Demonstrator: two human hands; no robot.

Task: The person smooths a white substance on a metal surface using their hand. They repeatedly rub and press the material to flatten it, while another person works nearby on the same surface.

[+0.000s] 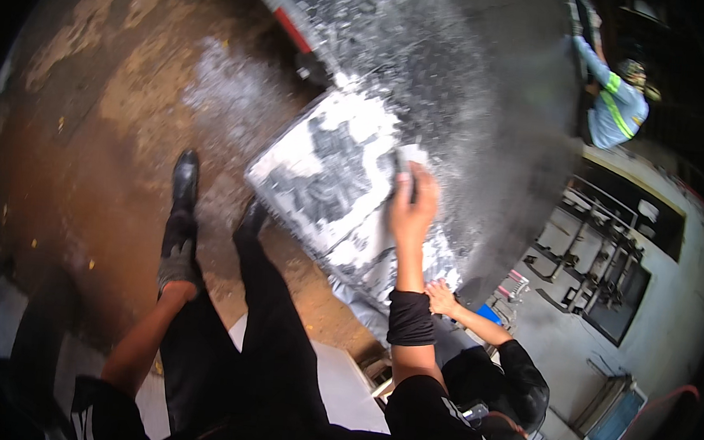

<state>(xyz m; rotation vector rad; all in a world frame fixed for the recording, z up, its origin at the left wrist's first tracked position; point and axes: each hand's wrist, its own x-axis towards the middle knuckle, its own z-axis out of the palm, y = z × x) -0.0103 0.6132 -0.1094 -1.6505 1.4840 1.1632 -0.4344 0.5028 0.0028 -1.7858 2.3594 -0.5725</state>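
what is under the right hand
Under the right hand, a pale block shows beyond the fingertips, over a white-smeared grey panel; the surface directly beneath is covered.

Block (412, 154) — seemingly on panel (475, 184) — right of boots (186, 175).
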